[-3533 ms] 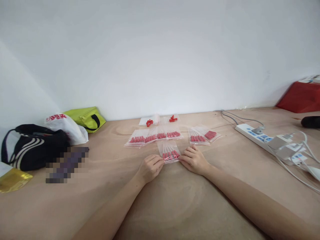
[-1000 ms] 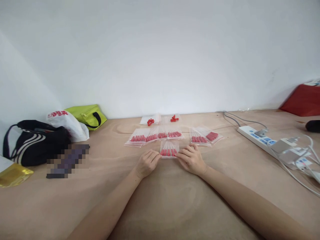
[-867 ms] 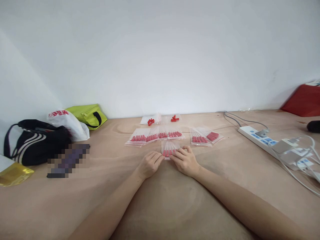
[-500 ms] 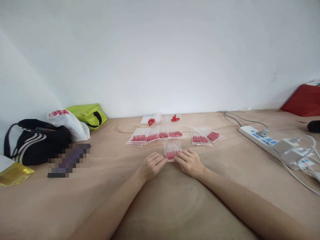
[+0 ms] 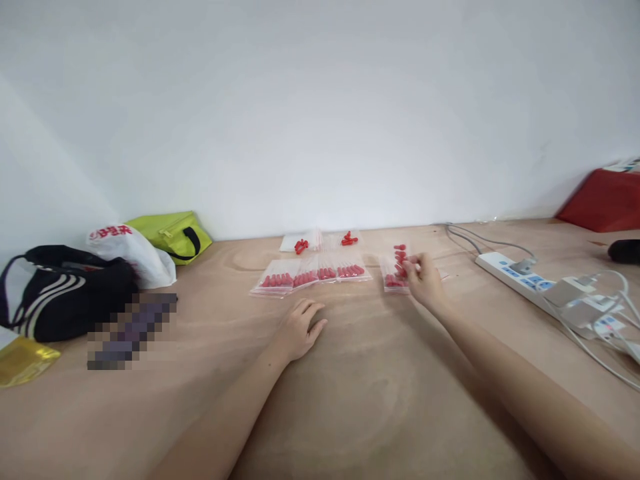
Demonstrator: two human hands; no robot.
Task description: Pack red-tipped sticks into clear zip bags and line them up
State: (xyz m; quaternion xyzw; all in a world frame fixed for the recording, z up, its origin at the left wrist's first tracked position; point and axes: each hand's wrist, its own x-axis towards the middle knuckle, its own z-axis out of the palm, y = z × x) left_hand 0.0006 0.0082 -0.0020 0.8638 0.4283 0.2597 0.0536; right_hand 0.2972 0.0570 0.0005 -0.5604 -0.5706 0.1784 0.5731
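Observation:
Pinched in my right hand (image 5: 426,279) is a small clear zip bag (image 5: 400,256) with a row of red bulb-ended pieces. It is held turned on its side over the right-hand group of similar bags (image 5: 393,283), partly hiding them. My left hand (image 5: 299,329) rests on the table, its thumb apart from the fingers and nothing in it. Beyond it lies an overlapping row of filled zip bags (image 5: 278,280). Behind that row, loose red pieces lie in two small heaps, a left heap (image 5: 301,247) and a right heap (image 5: 349,239), on clear bags.
A white power strip (image 5: 510,275) with plugs and cables lies at the right, near a red bag (image 5: 603,203). On the left are a black bag (image 5: 75,293), a white plastic bag (image 5: 133,257), a lime-green bag (image 5: 170,233) and a blurred-out flat object (image 5: 135,331).
The filled bag has gone from between both hands to the right-hand group, carried by my right hand. My left hand has let go of it and stays near its place, thumb now apart.

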